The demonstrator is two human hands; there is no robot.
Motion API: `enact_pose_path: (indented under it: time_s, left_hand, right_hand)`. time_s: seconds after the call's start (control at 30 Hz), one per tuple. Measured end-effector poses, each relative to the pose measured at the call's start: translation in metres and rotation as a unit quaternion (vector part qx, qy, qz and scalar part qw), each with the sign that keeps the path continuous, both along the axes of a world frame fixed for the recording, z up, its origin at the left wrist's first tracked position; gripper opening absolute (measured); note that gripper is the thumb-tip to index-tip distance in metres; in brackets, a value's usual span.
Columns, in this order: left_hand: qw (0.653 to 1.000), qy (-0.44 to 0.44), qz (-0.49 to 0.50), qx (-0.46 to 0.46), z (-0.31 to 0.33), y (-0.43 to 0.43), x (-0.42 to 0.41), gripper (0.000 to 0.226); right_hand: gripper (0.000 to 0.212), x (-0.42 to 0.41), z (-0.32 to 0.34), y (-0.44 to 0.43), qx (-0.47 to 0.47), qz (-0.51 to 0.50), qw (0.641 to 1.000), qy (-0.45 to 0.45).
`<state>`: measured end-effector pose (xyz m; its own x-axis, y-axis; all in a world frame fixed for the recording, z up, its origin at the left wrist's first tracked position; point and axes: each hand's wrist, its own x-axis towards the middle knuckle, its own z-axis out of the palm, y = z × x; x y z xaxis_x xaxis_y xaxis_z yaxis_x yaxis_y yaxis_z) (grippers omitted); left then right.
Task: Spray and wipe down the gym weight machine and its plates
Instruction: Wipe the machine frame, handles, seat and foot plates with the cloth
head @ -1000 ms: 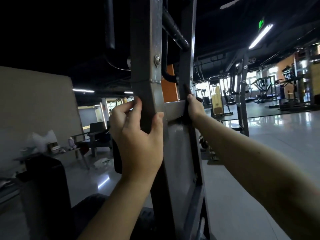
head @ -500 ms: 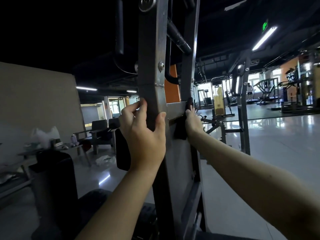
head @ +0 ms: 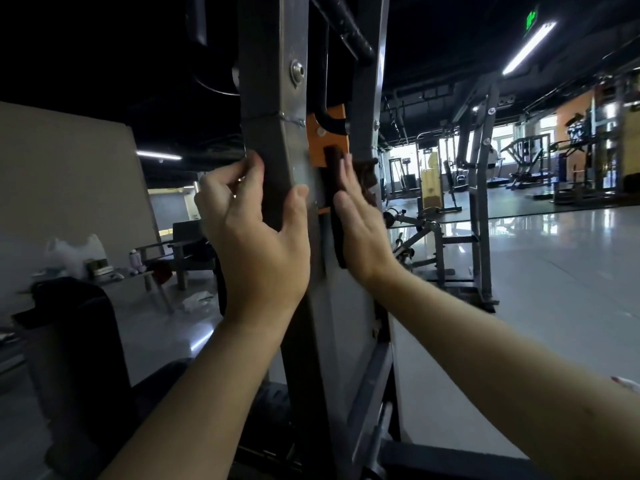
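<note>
Right hand (head: pixel 360 233) has risen beside the orange plate (head: pixel 318 147) — fingers straight, pressing a dark cloth (head: pixel 333 164); left hand (head: pixel 256 244) grips the upright post (head: pixel 277 133).

Left hand (head: pixel 256 247) curled, right hand (head: pixel 360 230) flat, arms outstretched.

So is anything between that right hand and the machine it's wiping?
Only the dark cloth, pressed flat under the right hand against the machine's grey panel by the orange plate. That is the wiping tool, not an obstacle. The left hand grips the upright post directly.
</note>
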<state>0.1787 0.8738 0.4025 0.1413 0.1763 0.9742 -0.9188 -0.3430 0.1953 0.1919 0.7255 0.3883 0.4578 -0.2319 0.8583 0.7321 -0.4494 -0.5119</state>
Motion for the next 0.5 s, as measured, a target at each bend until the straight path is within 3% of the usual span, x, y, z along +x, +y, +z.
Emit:
enact_pose_path:
  time_s: [0.1,0.27,0.37,0.5]
  left_hand:
    - [1.000,0.003,0.005,0.002,-0.002,-0.001,0.001,0.055]
    - [1.000,-0.005,-0.001,0.006,-0.004,0.000,0.002,0.056]
    - [1.000,-0.005,0.004,0.008,-0.002,0.002,0.004,0.056]
    - [1.000,0.012,-0.002,-0.002,-0.002,0.003,0.002,0.056]
  right_hand:
    - [0.052,0.040,0.025,-0.044,0.077,-0.037,0.995,0.059]
    - [0.068,0.094,0.045,-0.104,0.202,-0.076,0.954,0.210]
    - [0.064,0.080,0.051,-0.081,0.192,-0.079,0.959,0.194]
    - [0.053,0.022,0.028,-0.021,0.085,-0.040,0.991,0.095]
